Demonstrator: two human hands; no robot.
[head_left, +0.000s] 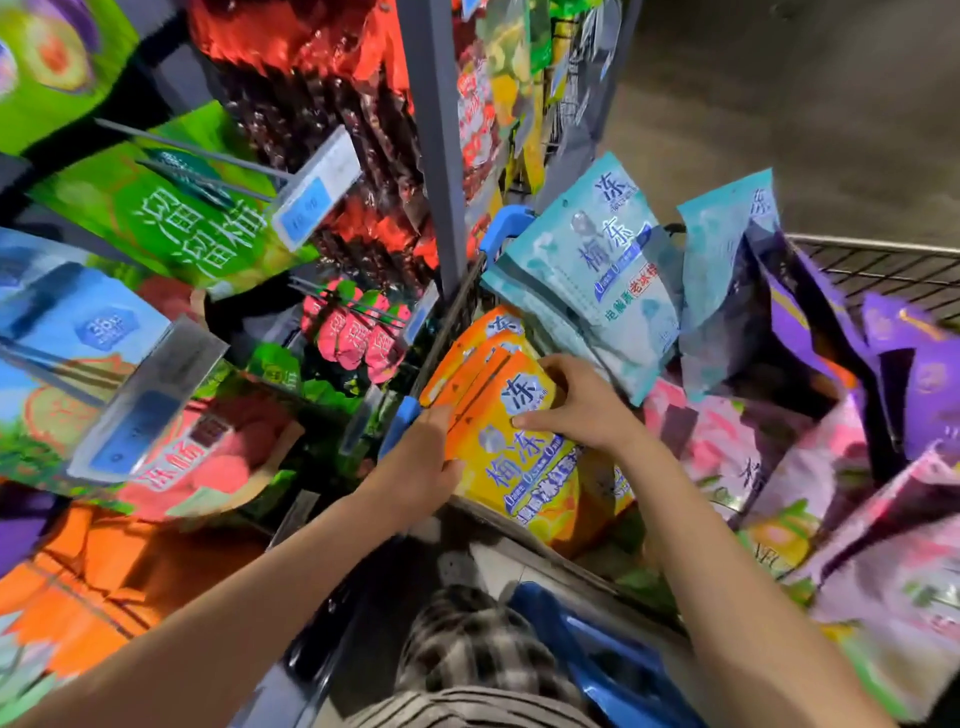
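Forearms (260, 587) end in left hand (421, 462) and right hand (576, 405), fingers (530, 420) clasping orange pouches (509, 462) whose tops point away, slightly left

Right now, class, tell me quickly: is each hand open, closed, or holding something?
Left hand: grips the left edge of the orange packets.
Right hand: holds the same orange packets from above, fingers curled over them.

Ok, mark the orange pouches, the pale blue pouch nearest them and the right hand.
orange pouches (514, 467): head view, on the front pouch's printed face.
pale blue pouch (597, 260): head view, middle of its printed front.
right hand (576, 402): head view, back of the hand, which grips the orange pouches' top.
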